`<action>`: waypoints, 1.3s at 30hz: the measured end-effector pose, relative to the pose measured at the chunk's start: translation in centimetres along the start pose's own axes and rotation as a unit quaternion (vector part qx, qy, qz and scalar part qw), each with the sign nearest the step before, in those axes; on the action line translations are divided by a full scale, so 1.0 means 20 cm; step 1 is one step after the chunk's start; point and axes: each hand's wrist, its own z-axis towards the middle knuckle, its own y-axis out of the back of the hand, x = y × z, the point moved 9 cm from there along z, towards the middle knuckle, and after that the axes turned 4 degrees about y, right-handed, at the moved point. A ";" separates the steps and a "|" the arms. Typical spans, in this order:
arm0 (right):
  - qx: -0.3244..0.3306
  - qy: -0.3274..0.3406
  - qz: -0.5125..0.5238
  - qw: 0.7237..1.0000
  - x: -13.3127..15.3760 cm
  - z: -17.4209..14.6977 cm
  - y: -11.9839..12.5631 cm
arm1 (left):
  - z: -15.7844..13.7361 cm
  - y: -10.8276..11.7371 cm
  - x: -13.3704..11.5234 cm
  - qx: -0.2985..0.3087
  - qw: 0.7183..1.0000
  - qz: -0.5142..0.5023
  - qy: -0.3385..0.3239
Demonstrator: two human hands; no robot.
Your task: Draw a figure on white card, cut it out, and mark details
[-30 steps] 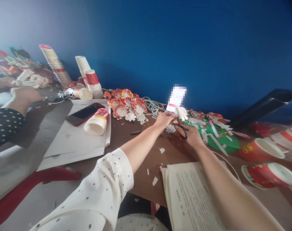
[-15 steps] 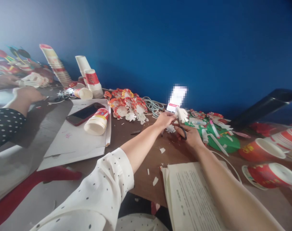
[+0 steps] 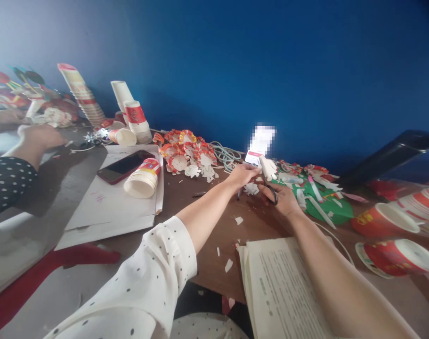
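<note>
My left hand (image 3: 245, 174) is closed on a white paper cutout (image 3: 270, 168) with a scalloped edge, holding it up over the table. Just to its right, my right hand (image 3: 280, 199) grips a pair of scissors (image 3: 272, 194) by the dark handles. The blades are mostly hidden behind the fingers and paper. Below the two hands lies another small white cutout (image 3: 251, 189). A phone (image 3: 253, 157) with a lit, blurred screen leans by the wall behind my left hand.
Orange-and-white paper cutouts (image 3: 189, 153) are heaped left of my hands. A green sheet (image 3: 341, 213) holds glue and markers at right. Paper cups (image 3: 385, 220) lie at far right. Printed pages (image 3: 281, 287) lie in front. At left are a dark phone (image 3: 125, 167) and a co-worker's hand (image 3: 41, 139).
My right hand and the scissors have shifted slightly to the right. The paper in my left hand has turned a little. At left, the co-worker's white piece has changed position.
</note>
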 end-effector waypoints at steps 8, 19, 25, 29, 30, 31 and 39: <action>0.003 0.004 -0.008 1.000 0.01 -0.01 0.00 | 0.00 0.01 0.01 0.001 1.000 0.004 0.007; -0.005 -0.001 0.005 1.000 0.01 -0.01 -0.01 | 0.00 0.01 0.01 -0.002 1.000 -0.005 0.013; 0.004 0.015 0.010 1.000 -0.01 0.00 -0.01 | -0.01 0.01 0.02 -0.005 1.000 -0.015 0.024; 0.000 0.007 0.015 1.000 -0.03 0.01 0.00 | -0.01 0.01 0.03 -0.005 0.999 -0.036 0.033; 0.001 0.004 0.017 1.000 -0.03 0.01 0.00 | -0.01 0.01 0.03 -0.007 0.999 -0.043 0.033; 0.000 0.001 0.018 1.000 -0.03 0.01 0.00 | -0.02 0.01 0.03 -0.010 0.998 -0.050 0.031; -0.015 -0.033 0.078 0.996 -0.11 0.00 -0.03 | 0.00 0.01 0.02 -0.010 0.997 -0.081 0.003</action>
